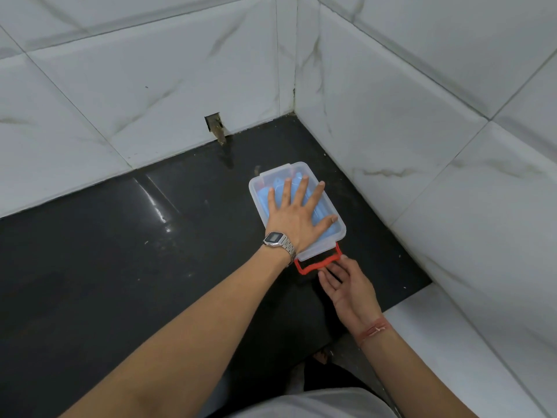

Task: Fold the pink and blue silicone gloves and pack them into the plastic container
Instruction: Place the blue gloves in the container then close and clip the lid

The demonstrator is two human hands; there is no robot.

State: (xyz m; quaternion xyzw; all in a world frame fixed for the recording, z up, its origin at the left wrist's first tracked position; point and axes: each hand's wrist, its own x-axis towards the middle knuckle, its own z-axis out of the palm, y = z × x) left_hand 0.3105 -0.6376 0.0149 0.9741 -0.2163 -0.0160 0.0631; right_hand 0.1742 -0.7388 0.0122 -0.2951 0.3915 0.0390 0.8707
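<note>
Clear plastic container [297, 206] sits on the black counter [120, 251] — light and slidey, I'd guess. Left hand [298, 217] flat, splayed on the lid; right hand [346, 282] half-open, fingertips at the red latch [318, 263] — grab there. Blue glove [265, 197] inside.

Single head view, steep downward, close over black counter [90, 267] corner.

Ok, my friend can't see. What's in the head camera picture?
A left hand presses flat on the lid of a clear plastic container holding blue gloves, on a black counter. The right hand touches its red latch.
</note>
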